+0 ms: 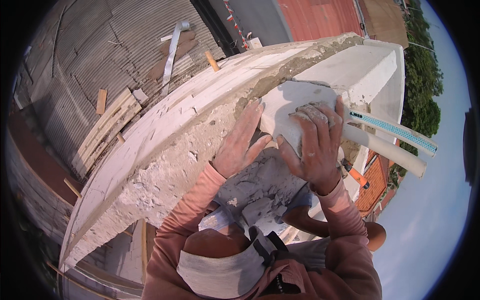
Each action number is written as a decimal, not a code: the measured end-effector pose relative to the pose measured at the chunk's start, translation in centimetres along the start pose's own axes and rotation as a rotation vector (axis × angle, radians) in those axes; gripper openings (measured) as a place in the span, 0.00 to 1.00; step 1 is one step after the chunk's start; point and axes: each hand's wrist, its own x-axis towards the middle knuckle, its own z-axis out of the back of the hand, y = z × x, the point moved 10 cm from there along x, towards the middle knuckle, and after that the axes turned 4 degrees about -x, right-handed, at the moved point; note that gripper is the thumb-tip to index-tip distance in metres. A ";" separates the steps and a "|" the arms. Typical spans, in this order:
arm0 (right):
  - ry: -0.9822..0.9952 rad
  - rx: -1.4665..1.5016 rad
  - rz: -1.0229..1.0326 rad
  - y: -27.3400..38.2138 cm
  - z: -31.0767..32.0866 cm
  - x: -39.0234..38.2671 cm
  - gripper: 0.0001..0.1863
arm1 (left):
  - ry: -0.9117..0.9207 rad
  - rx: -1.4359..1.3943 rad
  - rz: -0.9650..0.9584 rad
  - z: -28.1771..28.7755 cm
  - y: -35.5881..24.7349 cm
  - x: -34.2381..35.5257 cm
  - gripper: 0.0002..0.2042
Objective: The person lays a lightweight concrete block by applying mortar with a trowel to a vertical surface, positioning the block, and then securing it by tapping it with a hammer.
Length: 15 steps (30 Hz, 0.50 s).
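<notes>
A pale, block-shaped piece of masonry (282,110) sits on the wall top, against grey mortar and another white block (345,67) beyond it. My right hand (317,142) grips its near right part, fingers bent over it and thumb at the lower edge. My left hand (243,141) lies stretched out along the block's left side. Its fingertips and thumb touch or nearly touch the block, with the fingers straight. Dust covers both hands. Grey wet mortar (272,82) runs along the wall on the far side.
A white pipe (385,150) and a turquoise-patterned tube (395,131) stick out to the right. Below them is an orange-handled tool (356,175). Rubble (257,207) lies by my legs. A corrugated roof (100,45) with wooden planks (107,130) spreads lower down at the left.
</notes>
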 end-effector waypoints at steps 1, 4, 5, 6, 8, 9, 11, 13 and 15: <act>0.004 0.005 0.002 0.0 0.1 0.1 0.24 | 0.002 -0.015 0.002 -0.1 0.0 0.1 0.37; -0.012 0.010 -0.014 -0.4 0.4 0.1 0.24 | -0.014 -0.005 -0.017 -0.5 0.0 0.3 0.39; -0.027 0.014 -0.015 -0.5 0.6 0.1 0.23 | 0.004 -0.011 -0.037 -0.9 -0.4 0.3 0.39; -0.035 -0.005 -0.035 -0.8 0.7 0.0 0.23 | -0.021 0.023 -0.045 -0.8 -0.8 0.1 0.40; -0.021 0.018 -0.003 -0.5 0.5 -0.1 0.24 | -0.035 0.050 -0.072 -1.1 -1.0 0.3 0.41; -0.027 -0.001 -0.017 -0.8 0.7 -0.1 0.24 | -0.064 0.073 -0.050 -1.3 -0.4 0.5 0.41; -0.023 0.027 -0.013 -0.8 0.8 0.0 0.24 | -0.120 0.133 -0.053 -0.9 0.2 0.4 0.41; -0.051 0.025 -0.022 -0.8 1.1 -0.2 0.25 | -0.113 0.146 -0.073 -0.9 0.3 0.1 0.41; -0.075 0.027 -0.027 -0.6 1.6 -0.6 0.25 | -0.110 0.159 -0.085 -0.9 0.2 0.0 0.41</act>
